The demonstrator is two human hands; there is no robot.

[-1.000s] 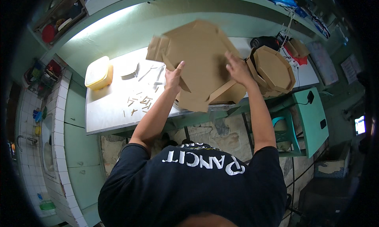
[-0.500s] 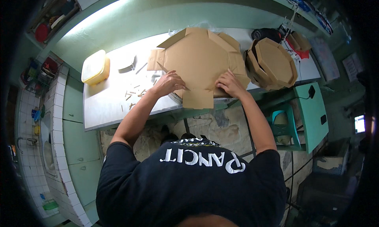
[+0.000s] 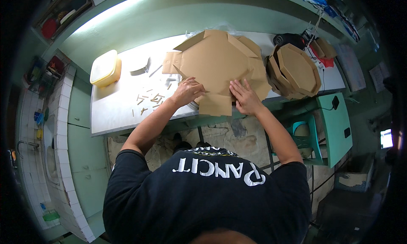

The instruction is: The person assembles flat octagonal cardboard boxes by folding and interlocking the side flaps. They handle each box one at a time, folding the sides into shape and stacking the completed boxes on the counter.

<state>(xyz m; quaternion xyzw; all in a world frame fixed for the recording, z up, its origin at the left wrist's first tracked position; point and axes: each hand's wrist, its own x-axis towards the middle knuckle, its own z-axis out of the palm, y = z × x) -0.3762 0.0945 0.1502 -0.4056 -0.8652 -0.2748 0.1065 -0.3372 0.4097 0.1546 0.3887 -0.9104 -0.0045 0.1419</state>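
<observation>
A large, many-sided brown cardboard sheet [image 3: 214, 59] lies on the white table in front of me, several of its edge flaps partly folded up. My left hand [image 3: 189, 93] is at its near left edge, fingers closed in a pinch on the cardboard beside a square near flap [image 3: 215, 105]. That flap sticks out over the table's front edge. My right hand [image 3: 246, 98] rests flat on the near right part of the sheet, fingers stretched out. Just left of the sheet are several small brown stick-like pieces [image 3: 153, 99], scattered on the table.
A yellow tub with a pale lid [image 3: 104, 69] stands on the white table [image 3: 111, 113] at the left, near a small white container [image 3: 139, 65]. Folded octagonal cardboard trays [image 3: 299, 68] are stacked at the right. A green chair [image 3: 311, 138] stands below them.
My right hand has gone from bent fingers at the sheet's right flap to lying flat near the front edge. My left hand stays at the near left edge. The view has shifted slightly.
</observation>
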